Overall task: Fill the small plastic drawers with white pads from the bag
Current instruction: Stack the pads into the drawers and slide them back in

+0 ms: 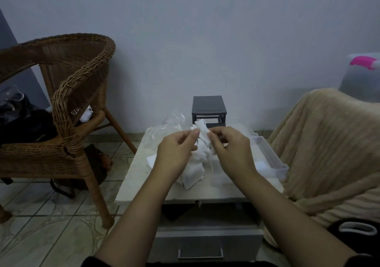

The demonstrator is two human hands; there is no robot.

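White pads (pixel 202 141): a loose clump held above the table (pixel 133 182), between both hands. Left hand (pixel 174 153) pinches the clump's upper edge with thumb and curled fingers; right hand (pixel 232 149) grips the opposite side, fingers curled in. More pads (pixel 192 176) lie heaped on the table directly below. Judged step: squaring a batch before loading. Recommend aligning the edges into a flat stack with a light pinch, since the pads look thin, soft and apt to crumple or shed singles, then lowering the stack flat into the clear drawer (pixel 274 156) to the right. That drawer is a shallow, rigid, translucent tray; something white shows inside it, identity uncertain. The bag (pixel 164 127), thin crinkled clear film, sits slumped behind the left hand. The dark drawer frame (pixel 208 107), boxy and matt, stands at the table's far edge. Wicker chair (pixel 78 81) to the left; ribbed beige blanket (pixel 324 143) to the right
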